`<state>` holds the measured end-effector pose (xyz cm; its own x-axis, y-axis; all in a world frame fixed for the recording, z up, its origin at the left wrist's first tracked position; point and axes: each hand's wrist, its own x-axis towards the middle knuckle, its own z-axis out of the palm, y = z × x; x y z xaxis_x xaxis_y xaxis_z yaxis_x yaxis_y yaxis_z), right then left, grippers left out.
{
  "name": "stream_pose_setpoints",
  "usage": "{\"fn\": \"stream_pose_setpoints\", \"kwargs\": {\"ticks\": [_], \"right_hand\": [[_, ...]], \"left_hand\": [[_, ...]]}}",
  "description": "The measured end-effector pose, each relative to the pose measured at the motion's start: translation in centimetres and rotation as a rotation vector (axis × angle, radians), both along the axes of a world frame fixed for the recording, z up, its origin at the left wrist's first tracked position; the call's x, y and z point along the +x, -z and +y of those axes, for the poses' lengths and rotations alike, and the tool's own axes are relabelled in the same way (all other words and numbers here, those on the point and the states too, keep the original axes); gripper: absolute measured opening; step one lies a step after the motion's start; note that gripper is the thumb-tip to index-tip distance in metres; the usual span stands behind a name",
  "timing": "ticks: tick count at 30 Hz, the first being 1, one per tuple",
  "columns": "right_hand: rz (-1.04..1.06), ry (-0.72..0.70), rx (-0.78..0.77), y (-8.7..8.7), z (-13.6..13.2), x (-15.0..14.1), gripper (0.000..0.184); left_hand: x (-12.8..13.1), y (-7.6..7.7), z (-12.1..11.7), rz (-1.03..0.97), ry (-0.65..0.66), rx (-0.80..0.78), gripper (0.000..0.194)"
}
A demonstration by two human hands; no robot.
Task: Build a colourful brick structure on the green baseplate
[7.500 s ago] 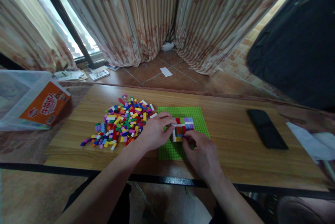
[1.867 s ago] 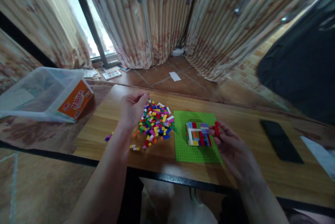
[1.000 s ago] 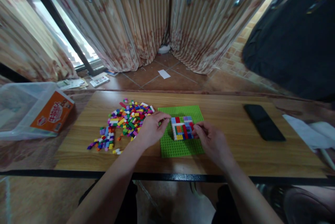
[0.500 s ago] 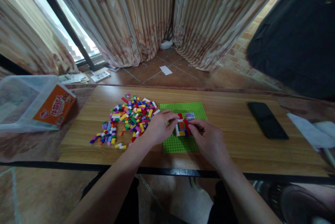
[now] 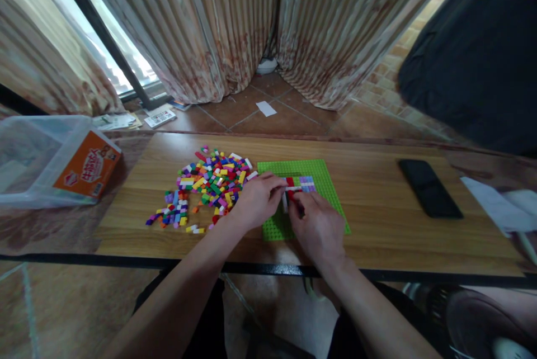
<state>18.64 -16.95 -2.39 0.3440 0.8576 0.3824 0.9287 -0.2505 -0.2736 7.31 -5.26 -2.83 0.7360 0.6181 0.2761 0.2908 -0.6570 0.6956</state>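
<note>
A green baseplate (image 5: pixel 325 181) lies on the wooden table, and a small block of many-coloured bricks (image 5: pixel 306 183) is built on it. My right hand (image 5: pixel 316 227) covers the near part of that block, its fingers pinched on a red brick (image 5: pixel 290 182) that touches the build. My left hand (image 5: pixel 258 198) rests at the block's left side, fingers curled against its edge. A heap of loose coloured bricks (image 5: pixel 207 183) lies just left of the baseplate.
A black phone (image 5: pixel 428 188) lies on the table (image 5: pixel 377 225) at the right, with white paper (image 5: pixel 489 202) beyond it. A clear plastic bin (image 5: pixel 25 152) with an orange box (image 5: pixel 86 164) sits at the far left. Curtains hang behind, over a tiled floor.
My left hand came back from the brick heap to the block. My right hand carried the red brick from the block's right side onto the build and now covers its near part.
</note>
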Motion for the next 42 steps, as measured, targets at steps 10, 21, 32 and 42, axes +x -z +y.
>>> {"fn": "stream_pose_setpoints", "kwargs": {"ticks": [10,21,32,42], "right_hand": [[0.005,0.023,0.001,0.0,-0.1,-0.3,0.018],[0.202,-0.075,0.015,0.1,-0.3,-0.1,0.022],[0.339,-0.087,-0.006,-0.2,-0.4,0.3,0.023],[0.369,-0.074,0.008,0.0,0.0,-0.1,0.021]], "left_hand": [[0.0,0.0,0.1,0.019,0.003,-0.050,0.023],[0.0,-0.1,0.0,0.044,-0.013,-0.031,0.021],[0.5,-0.2,-0.2,0.028,-0.047,-0.070,0.013],[1.3,0.4,-0.1,-0.020,-0.112,-0.193,0.010]]}}
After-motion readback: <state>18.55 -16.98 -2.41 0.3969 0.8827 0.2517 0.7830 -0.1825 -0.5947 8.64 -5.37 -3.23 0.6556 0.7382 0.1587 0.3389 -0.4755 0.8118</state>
